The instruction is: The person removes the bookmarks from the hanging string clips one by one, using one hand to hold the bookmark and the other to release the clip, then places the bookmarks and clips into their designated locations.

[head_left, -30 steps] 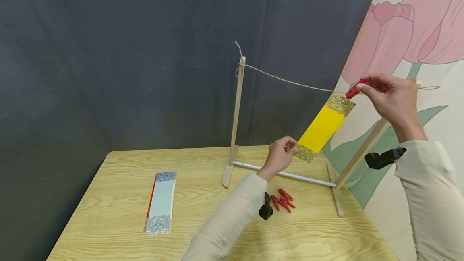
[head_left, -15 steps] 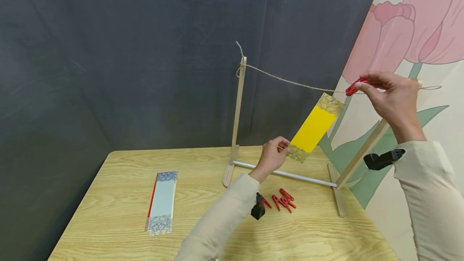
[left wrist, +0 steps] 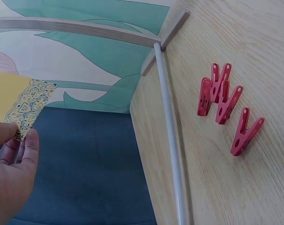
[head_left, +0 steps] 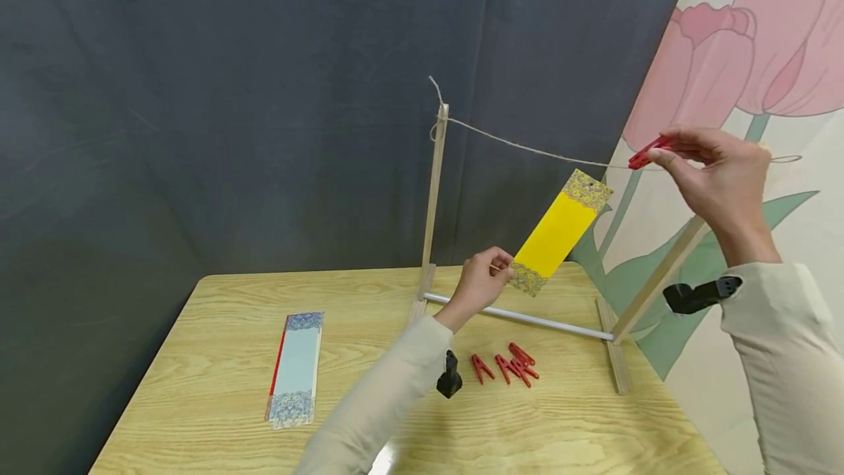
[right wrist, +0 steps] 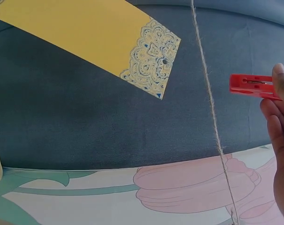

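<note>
Item 1. Yellow card (head_left: 557,232), long and narrow, patterned bands at both short ends. The left hand (head_left: 481,284) pinches its lower end between thumb and fingertips, above the far edge of the desk (head_left: 198,387). Long axis tilted: the lower end sits at about 7 o'clock, the upper end with its small punched hole points toward 1 o'clock and lies just below the string (head_left: 527,146) without touching it. Judged to be held by the bottom so that the top edge stays free for pinning.

Item 2. Red clothespin (head_left: 648,152), gripped by its tail in the fingertips of the right hand (head_left: 715,178), level with the string. It points toward 9 o'clock, near the card's upper end but apart from it.

Item 3. Wooden frame: left post (head_left: 431,196), white base rod (head_left: 521,319), and a string sagging slightly between the post tops, serving as the hanging line.

Item 4. Spare red clothespins (head_left: 508,367), loose on the desk at 6 o'clock of the rod, within reach of both hands.

Item 5. Pale blue card (head_left: 295,365), flat on the desk at 9 o'clock of the frame, with a red edge showing beneath it.
</note>
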Action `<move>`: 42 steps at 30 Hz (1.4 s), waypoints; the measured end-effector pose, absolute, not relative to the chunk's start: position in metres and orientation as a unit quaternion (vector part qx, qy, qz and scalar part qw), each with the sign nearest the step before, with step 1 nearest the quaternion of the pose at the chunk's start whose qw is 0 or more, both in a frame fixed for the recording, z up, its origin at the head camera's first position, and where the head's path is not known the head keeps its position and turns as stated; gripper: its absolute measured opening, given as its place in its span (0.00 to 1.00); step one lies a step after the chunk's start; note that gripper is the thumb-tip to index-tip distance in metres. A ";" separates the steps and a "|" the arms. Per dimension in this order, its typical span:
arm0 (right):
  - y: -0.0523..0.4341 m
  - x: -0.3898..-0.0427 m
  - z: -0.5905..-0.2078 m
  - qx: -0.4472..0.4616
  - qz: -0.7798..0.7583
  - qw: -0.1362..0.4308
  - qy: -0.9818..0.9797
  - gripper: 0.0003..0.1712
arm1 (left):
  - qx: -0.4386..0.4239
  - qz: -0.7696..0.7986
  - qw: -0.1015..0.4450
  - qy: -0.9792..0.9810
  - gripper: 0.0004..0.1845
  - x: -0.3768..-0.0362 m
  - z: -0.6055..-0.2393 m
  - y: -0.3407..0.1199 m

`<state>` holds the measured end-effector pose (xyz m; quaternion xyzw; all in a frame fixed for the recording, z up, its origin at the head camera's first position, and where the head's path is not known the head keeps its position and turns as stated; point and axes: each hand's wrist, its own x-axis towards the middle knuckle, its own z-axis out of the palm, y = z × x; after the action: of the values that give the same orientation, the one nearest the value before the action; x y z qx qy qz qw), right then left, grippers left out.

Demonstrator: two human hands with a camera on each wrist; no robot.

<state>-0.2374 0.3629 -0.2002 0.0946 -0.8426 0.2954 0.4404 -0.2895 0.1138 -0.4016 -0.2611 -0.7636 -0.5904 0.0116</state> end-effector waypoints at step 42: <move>0.338 -0.223 -0.229 0.038 0.435 0.414 -0.799 0.22 | -0.260 -0.680 -0.023 -0.685 0.09 -0.272 -0.390 0.059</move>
<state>-0.2226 0.3375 -0.2286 0.0376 -0.7985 0.4352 0.4142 -0.2720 0.0586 -0.3900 -0.2600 -0.6854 -0.6798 -0.0234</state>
